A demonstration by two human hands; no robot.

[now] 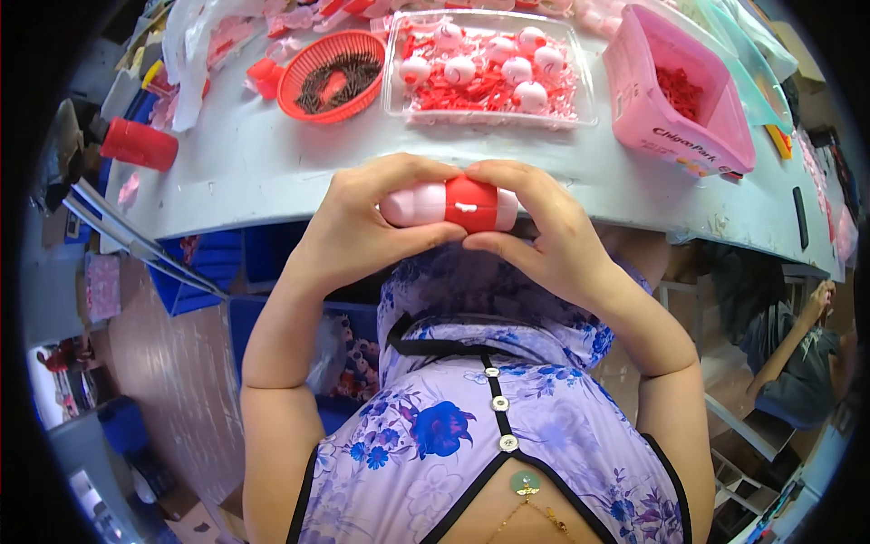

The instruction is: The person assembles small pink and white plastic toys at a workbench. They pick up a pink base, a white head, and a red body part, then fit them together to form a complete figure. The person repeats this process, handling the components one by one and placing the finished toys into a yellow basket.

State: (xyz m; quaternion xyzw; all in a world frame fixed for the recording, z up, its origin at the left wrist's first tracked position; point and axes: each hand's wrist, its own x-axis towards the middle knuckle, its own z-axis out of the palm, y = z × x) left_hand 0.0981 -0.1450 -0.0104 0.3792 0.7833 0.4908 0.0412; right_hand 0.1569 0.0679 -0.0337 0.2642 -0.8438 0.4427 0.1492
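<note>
Between my two hands, just off the table's near edge, lies a rounded pink plastic piece with a wide red middle band (470,204), level from left to right. My left hand (361,214) wraps its pink left end, with the thumb along the underside. Around its right end closes my right hand (549,216), fingers on top of the red band and thumb below. The fingertips of both hands meet near the red part. A small white mark shows on the band. What kind of item this is I cannot tell.
On the white table (272,177) stand a red basket of dark springs or screws (288,102), a clear tray (580,118) with white-and-red balls and small red parts, and a pink bin (625,100) of red pieces. A red cylinder (140,145) lies left. Another person (797,354) sits at the right.
</note>
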